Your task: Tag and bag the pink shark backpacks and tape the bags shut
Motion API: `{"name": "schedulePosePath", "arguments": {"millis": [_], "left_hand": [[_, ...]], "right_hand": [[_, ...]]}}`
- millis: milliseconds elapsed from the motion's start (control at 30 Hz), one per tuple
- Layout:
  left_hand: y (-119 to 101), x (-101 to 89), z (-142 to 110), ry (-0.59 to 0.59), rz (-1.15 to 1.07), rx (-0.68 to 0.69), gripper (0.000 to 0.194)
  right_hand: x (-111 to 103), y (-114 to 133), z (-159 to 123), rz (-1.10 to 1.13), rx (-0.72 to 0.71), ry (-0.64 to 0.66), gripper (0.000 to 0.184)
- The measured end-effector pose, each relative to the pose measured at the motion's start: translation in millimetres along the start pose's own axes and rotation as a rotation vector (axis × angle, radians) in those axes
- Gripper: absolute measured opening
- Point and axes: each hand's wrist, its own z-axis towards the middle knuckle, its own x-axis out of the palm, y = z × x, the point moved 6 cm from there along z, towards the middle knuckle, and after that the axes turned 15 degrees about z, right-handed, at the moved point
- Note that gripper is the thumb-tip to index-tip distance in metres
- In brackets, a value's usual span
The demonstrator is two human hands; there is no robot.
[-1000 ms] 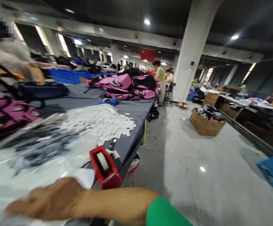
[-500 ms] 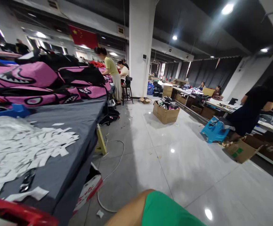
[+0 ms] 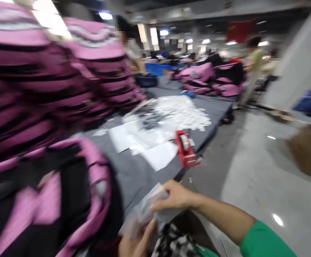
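From where I stand, the worker in the green sleeve [image 3: 262,239] has a crumpled, translucent plastic piece [image 3: 144,205] at 6 o'clock, just off the near edge of the grey cloth-covered table [image 3: 126,175]. The right hand [image 3: 175,195] pinches its upper edge, thumb against fingers; the left hand [image 3: 138,242] has its grip narrowed around the lower part. I'd judge the step in hand to be handling or opening out this plastic, and the next move to call for a firm hold from both hands, since it looks flimsy.

A red tape dispenser [image 3: 185,155] sits at 4 o'clock, apart from both hands; a large pink-and-black fabric bag [image 3: 98,178] fills 8 o'clock.

The left hand is cut off at the bottom, its fingers blurred. I can't make out whether the plastic contains anything, and the black-and-white patterned thing [image 3: 171,242] below is unclear.
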Motion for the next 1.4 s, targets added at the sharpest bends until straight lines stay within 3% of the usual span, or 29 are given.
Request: {"name": "schedulePosePath", "arguments": {"millis": [133, 267, 400, 500, 600, 767, 900, 1000, 1100, 1167, 1267, 1400], "left_hand": [[21.7, -20.9, -26.6, -0.357, -0.370, -0.284, 0.060], [25.5, -43.5, -60.1, -0.558, -0.500, -0.298, 0.053], [36.2, -54.9, -105.6, -0.688, -0.253, -0.294, 0.039], [45.3, -55.3, -112.4, -0.749, 0.037, -0.251, 0.045], [53.0, -50.5, -89.1, -0.734, 0.201, -0.246, 0.053], [55.8, -50.8, -40.7, -0.773, 0.135, -0.487, 0.041], [50.2, -58.3, -29.7, -0.727, -0.044, -0.589, 0.016], [55.0, -70.7, -41.8, -0.592, -0.228, -0.469, 0.015], [67.0, -89.4, -64.5, -0.410, -0.374, -0.327, 0.023], [74.5, -100.3, -80.0, -0.336, -0.429, -0.300, 0.023], [78.5, -104.1, -96.6, -0.417, -0.511, -0.356, 0.037], [68.2, -75.9, -98.9, -0.614, -0.734, -0.416, 0.055]], "right_hand": [[33.2, 10.3, 27.8, -0.212, -0.125, 0.159, 0.040], [53.5, 19.9, 38.8, -0.346, -0.151, 0.369, 0.037], [47.9, 20.5, 48.1, -0.516, -0.035, 0.593, 0.041], [38.6, 18.6, 52.2, -0.628, -0.002, 0.729, 0.042], [20.9, 19.6, 56.3, -0.595, 0.071, 0.624, 0.045], [-8.1, 26.1, 55.8, -0.415, 0.216, 0.271, 0.060], [-7.4, 40.8, 50.1, -0.464, 0.263, 0.287, 0.054], [-1.0, 64.1, 47.3, -0.592, 0.195, 0.366, 0.048], [17.4, 75.3, 47.5, -0.736, 0.065, 0.497, 0.043], [38.9, 64.4, 51.3, -0.822, -0.002, 0.591, 0.039], [83.2, 27.6, 64.3, -0.877, -0.070, 0.714, 0.041], [142.6, -23.8, 87.1, -0.681, -0.005, 0.866, 0.057]]}}
